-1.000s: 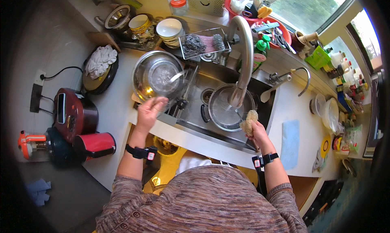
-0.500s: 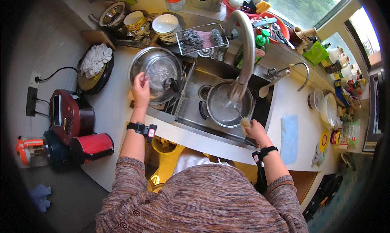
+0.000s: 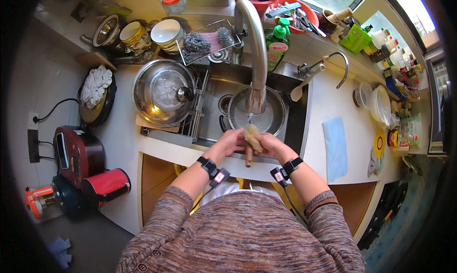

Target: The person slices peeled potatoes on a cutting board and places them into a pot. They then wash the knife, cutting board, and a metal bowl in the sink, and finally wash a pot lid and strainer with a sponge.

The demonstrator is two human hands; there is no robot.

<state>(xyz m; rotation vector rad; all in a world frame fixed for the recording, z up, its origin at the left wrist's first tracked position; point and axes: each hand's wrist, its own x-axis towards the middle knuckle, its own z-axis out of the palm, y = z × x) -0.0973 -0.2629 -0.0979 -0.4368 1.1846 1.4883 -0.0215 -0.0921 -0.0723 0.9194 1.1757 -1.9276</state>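
Observation:
Close over the sink's front edge, my right hand [image 3: 270, 144] is closed on a beige, fibrous scrubber [image 3: 251, 134]. Below the scrubber a brown, stick-like end juts toward me. My left hand [image 3: 230, 142] is against the scrubber's left side, fingers loosely apart; whether they touch it is hard to tell. Just beyond is a steel pot [image 3: 270, 109] with a dark side handle, sitting in the steel sink [image 3: 209, 94]. The tall faucet [image 3: 257, 59] arches over the pot, and a thin stream shows at its spout. Left of the sink lies a round glass lid [image 3: 162, 94] with a dark knob.
Behind the sink are a wire rack [image 3: 209, 42] with steel wool, a green pump bottle [image 3: 277, 47] and stacked bowls [image 3: 166, 32]. A smaller tap [image 3: 340, 59] and a blue cloth [image 3: 335, 147] are at right. A dark red cooker [image 3: 78, 149] stands left.
My left hand has left the lid area and come right to the scrubber. My right hand has brought the scrubber left and nearer to me, away from the pot's rim.

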